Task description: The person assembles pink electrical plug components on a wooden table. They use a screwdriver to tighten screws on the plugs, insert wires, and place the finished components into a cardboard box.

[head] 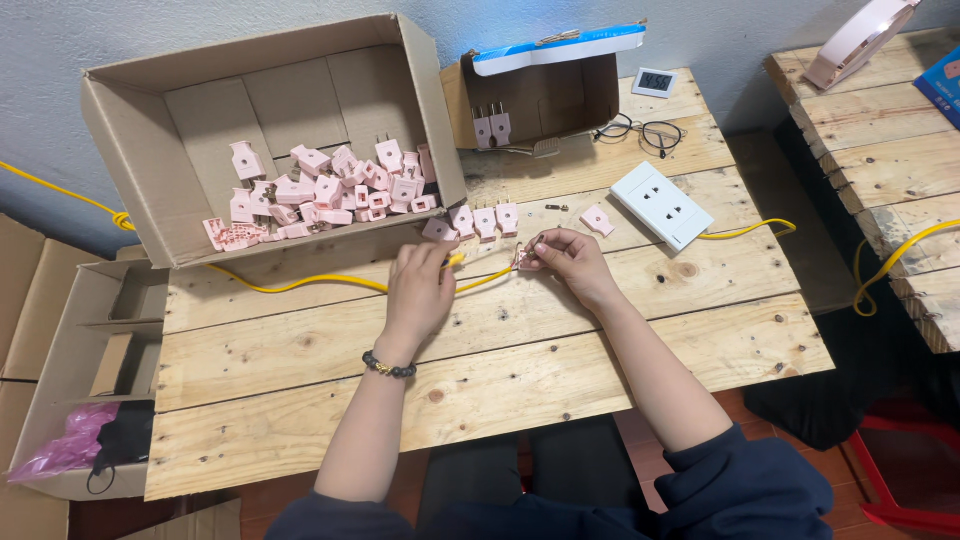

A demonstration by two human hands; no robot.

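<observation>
Head view: my left hand pinches the yellow cable near its end, my right hand grips a pink plug over the worktop. Wiring step, I judge; next needs the cable end seated in the plug.

yellow cable: lies along table, end pinched | pink plug: small, held at cable tip

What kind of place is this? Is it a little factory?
Probably a small home workshop for putting plugs together. A cardboard box holds many pink plug parts, the hands work a yellow cable on a rough plank table, and a white socket lies nearby.
</observation>
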